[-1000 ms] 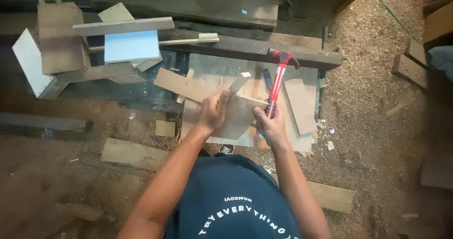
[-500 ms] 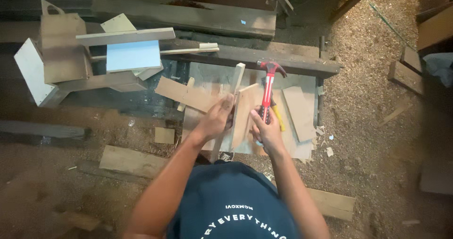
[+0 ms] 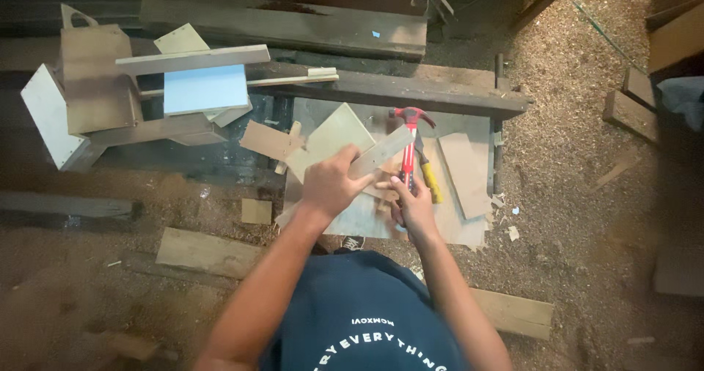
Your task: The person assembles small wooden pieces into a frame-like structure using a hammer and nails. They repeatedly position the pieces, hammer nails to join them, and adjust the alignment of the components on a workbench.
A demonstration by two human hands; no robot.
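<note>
My left hand (image 3: 330, 184) grips a narrow wooden strip (image 3: 385, 149) that slants up to the right over a pile of thin board offcuts. My right hand (image 3: 414, 206) holds the red handle of a claw hammer (image 3: 408, 140), its red head pointing away from me just above the strip's far end. Under both hands lies a flat pale board (image 3: 352, 221) on a low work surface. A yellow-handled tool (image 3: 430, 180) lies beside the hammer, to its right.
Dark timber beams (image 3: 411, 92) cross behind the work surface. At the left stand a light blue panel (image 3: 205, 89), brown boards (image 3: 95, 78) and a white panel (image 3: 48, 114). Loose planks (image 3: 205, 252) and sawdust cover the floor; more offcuts (image 3: 462, 173) lie right.
My left hand has turned the wooden strip from nearly upright to slanting up to the right. The hammer stays in my right hand, now nearer the strip's end.
</note>
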